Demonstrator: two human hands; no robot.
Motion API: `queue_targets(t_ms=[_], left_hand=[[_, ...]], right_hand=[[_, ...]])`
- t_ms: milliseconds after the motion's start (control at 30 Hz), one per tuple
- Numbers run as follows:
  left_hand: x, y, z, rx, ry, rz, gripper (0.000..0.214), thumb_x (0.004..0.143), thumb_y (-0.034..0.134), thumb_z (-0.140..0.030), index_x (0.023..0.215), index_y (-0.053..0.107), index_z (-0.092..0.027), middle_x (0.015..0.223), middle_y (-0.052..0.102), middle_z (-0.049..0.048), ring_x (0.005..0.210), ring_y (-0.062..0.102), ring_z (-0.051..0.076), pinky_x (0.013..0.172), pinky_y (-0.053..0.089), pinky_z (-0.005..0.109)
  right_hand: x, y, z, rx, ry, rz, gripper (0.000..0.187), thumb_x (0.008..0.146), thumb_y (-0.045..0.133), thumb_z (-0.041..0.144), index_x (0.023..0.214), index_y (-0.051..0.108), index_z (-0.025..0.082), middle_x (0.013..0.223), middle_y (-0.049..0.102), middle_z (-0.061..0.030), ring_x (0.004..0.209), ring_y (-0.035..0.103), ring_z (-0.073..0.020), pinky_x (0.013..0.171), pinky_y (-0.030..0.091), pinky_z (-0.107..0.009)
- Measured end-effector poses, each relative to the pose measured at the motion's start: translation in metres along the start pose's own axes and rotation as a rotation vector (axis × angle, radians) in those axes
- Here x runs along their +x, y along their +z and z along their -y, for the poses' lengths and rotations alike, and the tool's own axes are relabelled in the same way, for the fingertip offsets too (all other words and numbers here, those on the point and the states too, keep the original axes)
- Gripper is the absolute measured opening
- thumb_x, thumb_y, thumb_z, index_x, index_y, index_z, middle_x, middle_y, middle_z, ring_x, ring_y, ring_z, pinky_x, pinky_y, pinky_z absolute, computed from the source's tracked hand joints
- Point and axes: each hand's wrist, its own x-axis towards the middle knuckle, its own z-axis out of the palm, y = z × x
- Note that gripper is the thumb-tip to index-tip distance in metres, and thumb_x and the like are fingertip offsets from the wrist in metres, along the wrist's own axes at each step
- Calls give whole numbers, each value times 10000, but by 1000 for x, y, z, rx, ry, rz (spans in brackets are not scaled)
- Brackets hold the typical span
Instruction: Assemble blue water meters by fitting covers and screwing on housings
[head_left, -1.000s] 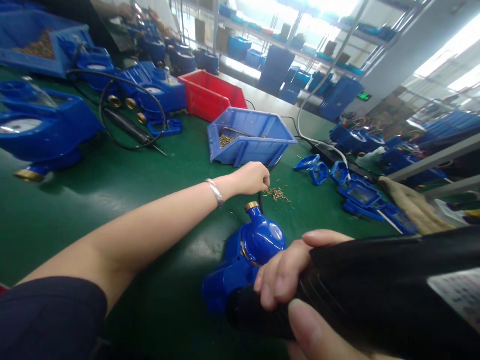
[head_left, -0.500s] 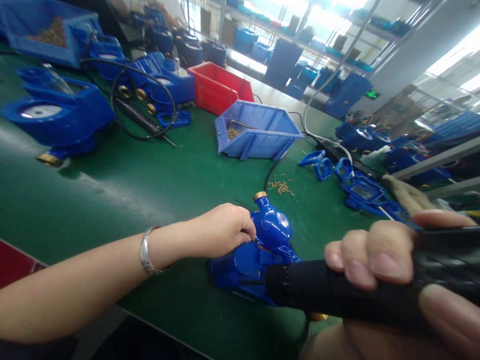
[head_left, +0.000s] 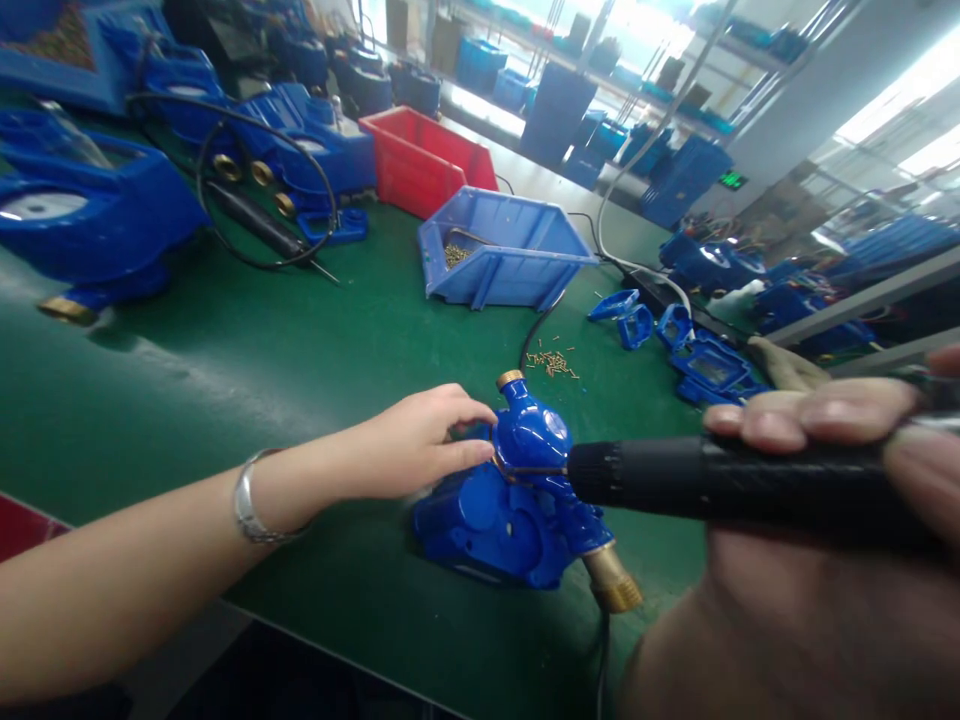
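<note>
A glossy blue water meter body (head_left: 531, 432) with brass threaded ends lies on a blue plastic housing (head_left: 487, 530). My left hand (head_left: 431, 440) is at its left side, thumb and forefinger apart, fingertips at the rim where body and housing meet. I see nothing held in those fingers. My right hand (head_left: 817, 500) is wrapped around a black electric screwdriver (head_left: 675, 478), held nearly level from the right. Its thin bit crosses the meter body and ends close to my left thumb; any screw at the tip is too small to make out.
Loose brass screws (head_left: 553, 362) lie beyond the meter. A blue bin (head_left: 517, 270) with more screws and a red bin (head_left: 427, 165) stand behind. Other blue meters (head_left: 90, 220) and a corded black screwdriver (head_left: 259, 222) are at left, blue frames (head_left: 712, 365) at right.
My left fingers have gone from a pinch to spread apart at the meter's rim. The screwdriver has risen, its bit now over the meter body. The view has shifted slightly.
</note>
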Motion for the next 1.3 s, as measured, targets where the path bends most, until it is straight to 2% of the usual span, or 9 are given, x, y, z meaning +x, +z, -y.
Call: queue_targets(t_ms=[67, 133, 167, 233, 333, 500, 633, 900, 1300], left_hand=[[-9, 10, 12, -254, -220, -45, 747, 710, 618, -517, 1309, 435, -110, 1174, 577, 159, 1047, 569, 278, 875, 452, 381], [-18, 22, 19, -549, -354, 47, 976, 629, 667, -570, 1377, 293, -65, 1228, 561, 206, 1097, 562, 309, 903, 450, 401], [-21, 27, 21, -698, -381, 108, 986, 625, 679, -558, 1380, 277, -68, 1245, 558, 210, 1115, 560, 306, 918, 448, 394], [-25, 36, 18, -942, -372, 190, 866, 648, 700, -485, 1339, 339, -108, 1271, 559, 183, 1144, 553, 282, 943, 443, 369], [-25, 46, 10, -1127, -336, 206, 690, 645, 731, -358, 1235, 446, -142, 1250, 589, 144, 1125, 572, 263, 956, 442, 362], [-23, 60, 6, -1137, -339, 24, 741, 591, 727, -337, 1224, 424, -99, 1203, 606, 173, 1084, 585, 312, 933, 456, 417], [-25, 68, 6, -1090, -346, -52, 752, 588, 718, -342, 1233, 408, -112, 1215, 596, 169, 1112, 561, 333, 938, 450, 445], [-26, 68, 0, -1057, -335, -80, 663, 605, 671, -289, 1202, 434, -123, 1185, 616, 143, 1076, 582, 315, 910, 472, 428], [-29, 68, 0, -1037, -346, -52, 704, 615, 663, -336, 1224, 399, -100, 1206, 584, 173, 1088, 566, 327, 939, 442, 448]], right_hand=[[-3, 14, -5, 48, -82, -4, 184, 685, 551, 173, 852, 621, 211, 625, 506, 36, 586, 522, -132, 646, 487, -317], [-3, 22, -10, 87, -55, 27, 188, 702, 573, 124, 864, 611, 212, 625, 548, 40, 583, 559, -138, 648, 495, -328], [-3, 24, -13, 103, -29, 38, 213, 700, 583, 102, 878, 602, 218, 627, 567, 46, 577, 572, -137, 646, 498, -327], [-2, 27, -18, 119, 25, 59, 261, 683, 597, 71, 895, 579, 220, 630, 599, 55, 562, 588, -136, 636, 503, -324], [-1, 33, -24, 132, 101, 71, 291, 636, 621, 52, 871, 547, 206, 606, 610, 64, 528, 595, -135, 609, 508, -316], [-3, 43, -38, 185, 308, 97, 277, 587, 655, 54, 794, 528, 186, 580, 595, 75, 533, 588, -107, 629, 503, -281], [-9, 44, -44, 163, 271, 34, 257, 584, 640, 34, 771, 533, 176, 580, 594, 73, 533, 575, -95, 610, 479, -249], [-17, 45, -49, 126, 212, 4, 253, 612, 635, 40, 782, 518, 186, 591, 589, 79, 523, 568, -100, 628, 470, -272], [-18, 44, -55, 108, 195, -27, 309, 611, 642, 55, 863, 518, 182, 593, 589, 82, 539, 569, -105, 630, 467, -280]])
